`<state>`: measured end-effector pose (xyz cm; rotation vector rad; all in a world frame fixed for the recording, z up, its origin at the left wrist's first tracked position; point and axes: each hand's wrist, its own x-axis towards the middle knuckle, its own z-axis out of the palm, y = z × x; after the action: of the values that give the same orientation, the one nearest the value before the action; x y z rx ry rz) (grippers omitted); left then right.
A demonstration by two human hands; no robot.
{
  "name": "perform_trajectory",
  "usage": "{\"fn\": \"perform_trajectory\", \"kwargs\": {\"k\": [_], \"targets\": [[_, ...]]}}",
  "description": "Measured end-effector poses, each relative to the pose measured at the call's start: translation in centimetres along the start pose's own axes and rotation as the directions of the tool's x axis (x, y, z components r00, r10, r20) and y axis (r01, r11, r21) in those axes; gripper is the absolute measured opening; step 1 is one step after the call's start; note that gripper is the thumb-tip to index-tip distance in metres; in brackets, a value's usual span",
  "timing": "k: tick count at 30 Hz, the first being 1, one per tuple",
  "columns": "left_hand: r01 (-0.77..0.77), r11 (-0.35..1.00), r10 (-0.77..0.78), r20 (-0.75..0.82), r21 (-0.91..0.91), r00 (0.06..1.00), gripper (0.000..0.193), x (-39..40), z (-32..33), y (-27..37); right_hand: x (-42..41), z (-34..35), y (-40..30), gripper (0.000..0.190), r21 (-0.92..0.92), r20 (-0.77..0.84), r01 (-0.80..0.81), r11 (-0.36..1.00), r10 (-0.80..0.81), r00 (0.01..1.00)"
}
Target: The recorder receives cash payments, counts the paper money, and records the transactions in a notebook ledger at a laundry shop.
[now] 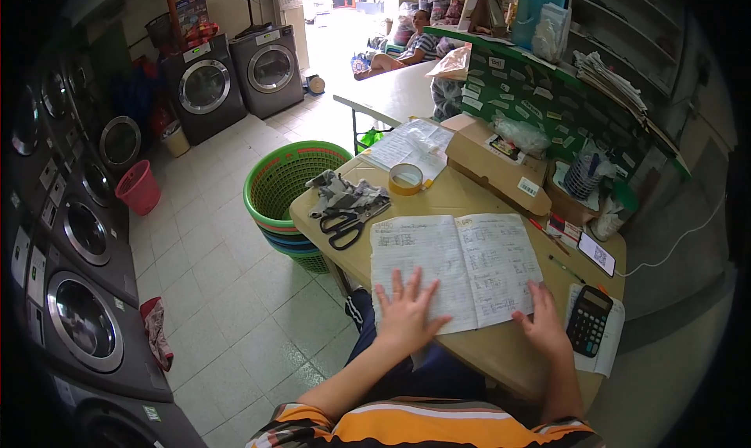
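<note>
An open lined notebook [422, 266] with handwriting on both pages lies flat before me on a beige table [499, 363]. My left hand [409, 313] rests with fingers spread on the lower left page. At the lower right corner of the other page, my right hand [543, 322] touches the paper, its thumb apart from the fingers. Neither hand grips anything. Right of my right hand is a black calculator [588, 321] on a sheet of paper. Black-handled scissors [346, 230] lie beyond the notebook's left corner, beside a crumpled grey cloth [343, 194].
A roll of tape [405, 179], a cardboard box [499, 162] and a lit phone [596, 253] on a cable lie on the table. Stacked green baskets [287, 181] stand at its left. Front-loading machines [85, 313] line the left wall. A person [419, 43] sits near the doorway.
</note>
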<state>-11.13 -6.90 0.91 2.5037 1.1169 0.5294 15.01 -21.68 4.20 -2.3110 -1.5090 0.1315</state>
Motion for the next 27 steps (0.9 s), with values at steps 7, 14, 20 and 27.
{"fn": "perform_trajectory", "kwargs": {"k": [7, 14, 20, 27], "targets": [[0.111, 0.929, -0.216, -0.275, -0.352, 0.937, 0.069, -2.8, -0.8, -5.3, 1.2, 1.4, -0.9, 0.092, -0.123, 0.163, -0.077, 0.989, 0.096, 0.982], [0.100, 0.740, -0.287, -0.178, -0.665, 0.941, 0.057, -4.2, 1.3, -5.6, 1.7, 0.8, -1.4, 0.099, -0.038, 0.108, -0.038, 0.999, 0.042, 0.993], [0.061, 0.358, -0.184, -0.007, -0.932, 0.983, 0.049, -4.1, 0.7, -5.2, 1.4, 0.8, -1.6, 0.106, 0.024, 0.028, -0.154, 0.988, 0.153, 0.988], [0.070, 0.372, -0.132, 0.022, -0.925, 0.991, 0.050, -3.8, 0.1, -4.9, 2.0, 1.3, -0.4, 0.105, -0.111, 0.137, -0.128, 0.986, 0.142, 0.980]]}}
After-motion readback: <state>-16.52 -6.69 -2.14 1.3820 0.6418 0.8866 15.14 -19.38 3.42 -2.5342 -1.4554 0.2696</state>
